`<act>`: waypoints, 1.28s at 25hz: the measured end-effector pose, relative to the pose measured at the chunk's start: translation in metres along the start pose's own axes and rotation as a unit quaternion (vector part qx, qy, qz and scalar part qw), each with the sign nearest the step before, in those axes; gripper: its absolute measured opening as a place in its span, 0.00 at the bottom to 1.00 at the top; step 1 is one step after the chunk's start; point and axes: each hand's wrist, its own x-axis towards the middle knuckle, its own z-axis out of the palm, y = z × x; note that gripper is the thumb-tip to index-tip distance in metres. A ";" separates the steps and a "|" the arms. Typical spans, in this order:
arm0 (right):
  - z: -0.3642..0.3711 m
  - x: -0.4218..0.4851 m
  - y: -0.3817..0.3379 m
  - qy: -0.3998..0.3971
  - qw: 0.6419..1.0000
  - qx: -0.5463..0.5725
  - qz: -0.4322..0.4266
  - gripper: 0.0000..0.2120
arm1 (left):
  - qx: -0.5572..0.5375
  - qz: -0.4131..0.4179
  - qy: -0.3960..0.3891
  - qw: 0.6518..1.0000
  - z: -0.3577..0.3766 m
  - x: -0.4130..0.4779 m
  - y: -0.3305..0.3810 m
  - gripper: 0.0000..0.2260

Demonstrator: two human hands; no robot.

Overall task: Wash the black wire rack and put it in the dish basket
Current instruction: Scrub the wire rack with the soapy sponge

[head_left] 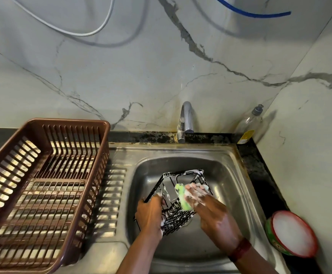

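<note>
The foam-streaked black wire rack [177,222] is sitting tilted in the stainless steel sink [230,175]. The left hand [150,213] is gripping its near edge, and the right hand [206,204] is clutching a green sponge [183,198], scrubbing inside. Suds are slicking those wires, so a slip and a clatter are looking possible. The brown slatted plastic dish basket [42,123] is waiting alongside. Writing on the clear bottle's yellow label [245,136] and the round green tub [269,230] is proving unreadable.

I see a white, grey-veined marble wall [141,66] at the far side and right, with a white hose [78,34] and a blue hose [260,16] looping across it. A dark speckled bench [256,165] borders the steel sink [228,155], with a chrome tap [188,115] at its far rim.
</note>
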 end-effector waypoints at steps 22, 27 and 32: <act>-0.099 -0.092 0.059 0.280 0.635 0.348 0.630 0.09 | -0.153 -0.199 -0.128 0.959 -0.013 -0.001 0.009 0.27; -0.117 -0.117 0.073 0.245 0.679 0.162 0.674 0.09 | -0.191 -0.226 -0.145 0.944 -0.010 -0.005 0.007 0.22; -0.117 -0.097 0.054 0.229 0.724 0.067 0.647 0.13 | -0.254 -0.268 -0.132 0.920 -0.005 -0.010 0.003 0.22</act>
